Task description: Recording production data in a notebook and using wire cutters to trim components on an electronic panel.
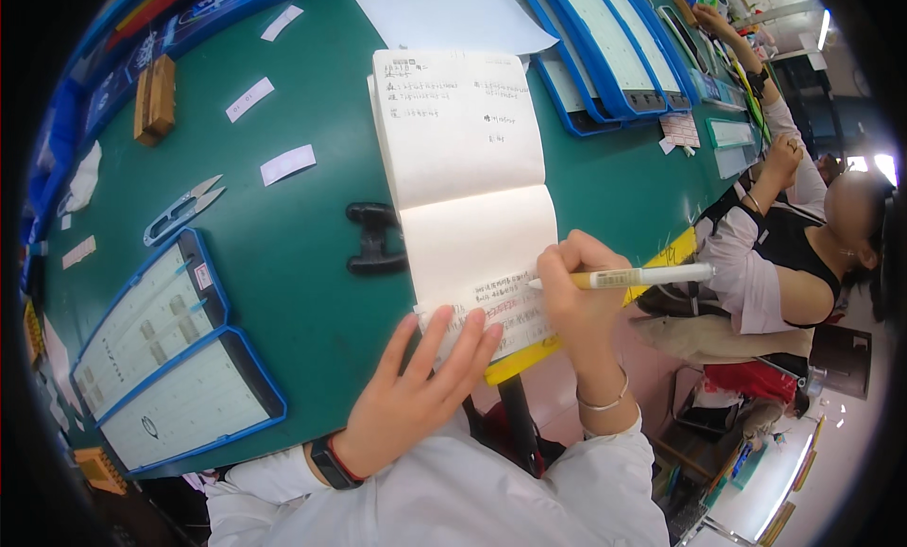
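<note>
An open notebook (477,216) lies on the green table, with handwriting on its upper page and along the bottom of its lower page. My right hand (584,287) grips a white and yellow pen (652,275). The pen's tip points left, close to the written lines at the lower page's right side; whether it touches the paper I cannot tell. Fingers spread, my left hand (420,382) rests flat over the notebook's lower left corner and covers part of the writing. A black H-shaped object (371,238) lies against the notebook's left edge.
Blue-framed trays (179,358) lie at the left, below thread snips (184,212). More blue-framed trays (614,46) are stacked at the far right. A wooden block (154,101) and paper slips (287,164) lie on the table (312,94). Another person (775,254) sits at the right.
</note>
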Available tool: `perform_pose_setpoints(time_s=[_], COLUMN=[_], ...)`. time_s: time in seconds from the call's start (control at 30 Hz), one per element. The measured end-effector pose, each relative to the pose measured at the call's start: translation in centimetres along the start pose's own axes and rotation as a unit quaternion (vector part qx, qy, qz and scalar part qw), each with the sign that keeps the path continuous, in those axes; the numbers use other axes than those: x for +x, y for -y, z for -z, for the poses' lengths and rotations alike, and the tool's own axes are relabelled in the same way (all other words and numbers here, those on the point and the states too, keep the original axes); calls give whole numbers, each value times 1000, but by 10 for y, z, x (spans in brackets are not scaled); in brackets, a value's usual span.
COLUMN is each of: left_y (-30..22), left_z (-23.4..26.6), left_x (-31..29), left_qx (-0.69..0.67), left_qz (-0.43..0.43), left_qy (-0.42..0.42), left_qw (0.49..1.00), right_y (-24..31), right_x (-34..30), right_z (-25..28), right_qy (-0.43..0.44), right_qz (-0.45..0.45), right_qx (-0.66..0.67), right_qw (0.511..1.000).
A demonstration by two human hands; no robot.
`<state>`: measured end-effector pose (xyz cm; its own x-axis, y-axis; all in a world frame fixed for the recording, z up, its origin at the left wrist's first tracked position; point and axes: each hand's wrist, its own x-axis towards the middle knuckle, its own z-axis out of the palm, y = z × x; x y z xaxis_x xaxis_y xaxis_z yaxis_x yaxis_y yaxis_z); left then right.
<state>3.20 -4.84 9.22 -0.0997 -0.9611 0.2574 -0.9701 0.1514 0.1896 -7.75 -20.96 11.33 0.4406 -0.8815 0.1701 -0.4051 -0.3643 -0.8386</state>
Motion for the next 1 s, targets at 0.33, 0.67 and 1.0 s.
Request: perform_pose_setpoints(time_s=[0.33, 0.67, 1.0], left_y=[-1, -1, -1], left_z=[0, -1, -2], left_x=[1, 0, 2], left_qx=[2, -5, 4], left_qz=[7, 7, 3], left_qy=[-4, -2, -5], left_qw=[1000, 1000, 1000], right_y=[2, 2, -1], right_x=[2, 2, 2], right_z=[1, 1, 2], right_qy=[17, 14, 23], right_qz=[-11, 1, 1], right_qx=[-22, -21, -28], right_qw=[1000, 1000, 999])
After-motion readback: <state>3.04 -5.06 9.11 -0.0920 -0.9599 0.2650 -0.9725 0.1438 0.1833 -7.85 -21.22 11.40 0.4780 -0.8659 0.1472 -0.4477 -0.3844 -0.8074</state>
